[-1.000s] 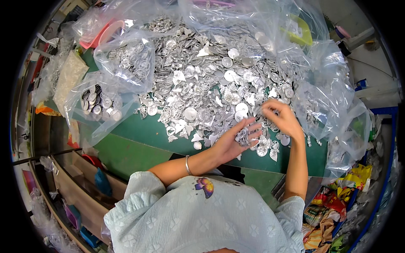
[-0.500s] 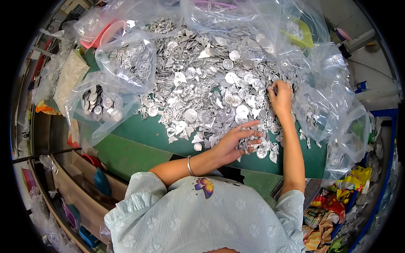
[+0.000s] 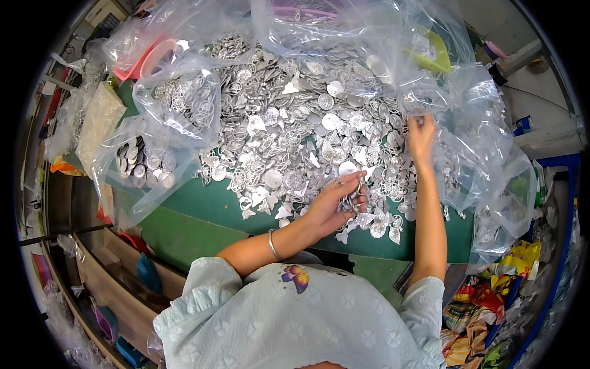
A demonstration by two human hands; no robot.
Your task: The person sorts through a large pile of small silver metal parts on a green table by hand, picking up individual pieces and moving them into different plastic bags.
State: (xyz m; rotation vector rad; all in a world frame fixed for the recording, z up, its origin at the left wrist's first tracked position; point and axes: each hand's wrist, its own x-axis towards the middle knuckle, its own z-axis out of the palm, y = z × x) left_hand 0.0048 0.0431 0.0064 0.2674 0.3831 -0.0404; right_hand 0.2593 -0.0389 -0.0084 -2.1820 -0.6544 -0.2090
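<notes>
The left hand (image 3: 330, 206), palm turned up, has its fingers curled around a small clutch of silver metal pieces (image 3: 351, 203) above the near edge of the big heap of silver charms (image 3: 289, 132) spread over the green table (image 3: 184, 200). The right hand (image 3: 421, 136) reaches to the heap's right side, next to a clear plastic bag (image 3: 479, 163), its fingers bent but blurred, so I cannot tell whether they grip anything.
</notes>
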